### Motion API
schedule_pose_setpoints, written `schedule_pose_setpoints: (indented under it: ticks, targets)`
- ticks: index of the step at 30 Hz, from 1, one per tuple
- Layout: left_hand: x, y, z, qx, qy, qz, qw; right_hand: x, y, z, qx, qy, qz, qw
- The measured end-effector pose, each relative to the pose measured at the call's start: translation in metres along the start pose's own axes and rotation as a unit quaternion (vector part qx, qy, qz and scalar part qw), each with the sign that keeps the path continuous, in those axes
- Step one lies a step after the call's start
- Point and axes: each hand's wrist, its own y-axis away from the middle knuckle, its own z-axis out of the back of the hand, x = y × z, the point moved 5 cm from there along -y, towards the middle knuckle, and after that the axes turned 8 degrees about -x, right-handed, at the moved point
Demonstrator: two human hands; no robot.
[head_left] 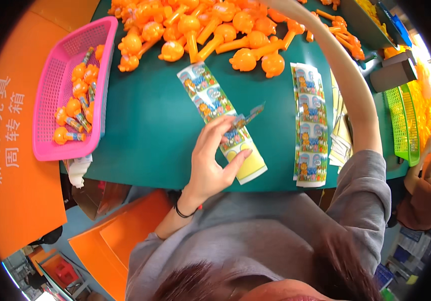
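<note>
A printed sticker strip (214, 103) lies slanted on the green table, its near end bare yellow backing (251, 165). My left hand (214, 150) is over this strip, with the thumb resting by the yellow part. A peeled sticker (251, 116) sticks up from the fingertips of that hand, lifted off the strip. My right forearm (343, 65) stretches far across the table toward the heap of orange toy hammers (190, 30). The right hand itself lies beyond the top edge, so its fingers are hidden.
At left stands a pink basket (50, 108) holding orange toys with stickered handles. More sticker strips (311, 128) and pale backing sheets (340, 135) lie to the right. A green basket (401, 123), a grey bin (366, 15) and another person (421, 200) are farther right.
</note>
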Motion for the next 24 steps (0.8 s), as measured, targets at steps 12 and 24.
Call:
schedule_pose_setpoints:
  ticks: [12,24]
  targets:
    - [0.008,0.007,0.004,-0.108,0.144,-0.015,0.983,0.124,0.159,0.013,0.013,-0.008,0.179,0.984]
    - [-0.019,0.008,-0.030,-0.091,0.332,0.147,0.927,0.113,0.259,-0.016,0.131,-0.632,-0.125,0.754]
